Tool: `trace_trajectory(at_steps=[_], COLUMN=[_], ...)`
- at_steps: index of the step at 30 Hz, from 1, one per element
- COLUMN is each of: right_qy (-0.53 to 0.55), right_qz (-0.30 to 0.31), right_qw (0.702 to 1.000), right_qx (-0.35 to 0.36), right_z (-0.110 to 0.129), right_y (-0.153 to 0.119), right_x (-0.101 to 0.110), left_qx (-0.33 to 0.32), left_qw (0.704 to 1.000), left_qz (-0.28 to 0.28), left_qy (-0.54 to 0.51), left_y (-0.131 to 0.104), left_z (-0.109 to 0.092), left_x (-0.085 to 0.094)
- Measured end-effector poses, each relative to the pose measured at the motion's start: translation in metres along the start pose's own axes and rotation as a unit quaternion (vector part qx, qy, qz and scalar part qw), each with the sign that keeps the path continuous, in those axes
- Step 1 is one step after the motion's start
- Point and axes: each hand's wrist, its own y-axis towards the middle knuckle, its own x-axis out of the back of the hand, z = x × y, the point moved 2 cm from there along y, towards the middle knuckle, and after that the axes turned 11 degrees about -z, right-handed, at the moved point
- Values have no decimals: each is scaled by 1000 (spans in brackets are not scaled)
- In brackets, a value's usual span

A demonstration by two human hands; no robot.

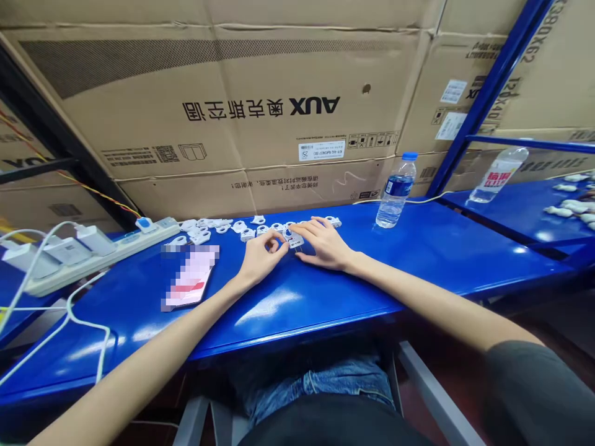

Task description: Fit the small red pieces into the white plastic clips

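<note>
A small white plug [294,239] with two thin metal pins facing me is held just over the blue table [353,266]. My right hand [325,244] reaches around its right side, fingers over the top and thumb low by the pins. From the left, my left hand [260,255] pinches at the plug's edge, thumb and index finger closed together. Behind both hands lie several white plug pieces [239,227] with ring-shaped ends, strung along the back of the table. Some of them are partly hidden by my fingers.
A pixelated phone-like pink object [193,277] lies left of my hands. A power strip [125,251] with chargers and white cables [74,310] occupies the left end. One water bottle [396,191] stands at the back right, another bottle [498,175] farther right. Cardboard boxes [260,74] wall the back.
</note>
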Motion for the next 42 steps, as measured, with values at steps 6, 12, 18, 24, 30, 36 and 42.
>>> trace_trajectory(at_steps=[6, 12, 18, 24, 30, 36, 42], right_qy=[-9, -8, -16, -15, -25, -31, -62], right_qz=[-7, -7, -2, 0, 9, -16, -11], right_qw=[1000, 1000, 1000, 1000, 999, 993, 983], right_qx=[15, 19, 18, 8, -20, -109, -170], right_z=[-1, 0, 4, 4, 1, -27, -59], right_y=[-1, 0, 1, 1, 2, 4, -1], right_x=[-1, -2, 1, -1, -2, 2, 5], left_qx=[-37, -13, -4, -6, -11, -13, -27], left_qw=[999, 1000, 1000, 1000, 1000, 999, 998], left_qz=[-7, -10, -16, -17, -21, -14, 55], left_qy=[12, 7, -1, -5, -20, -34, -13], left_y=[0, 1, 1, 1, 0, 0, -1], left_z=[0, -1, -4, -3, -3, -3, 2], left_x=[0, 0, 1, 1, 1, 1, -4])
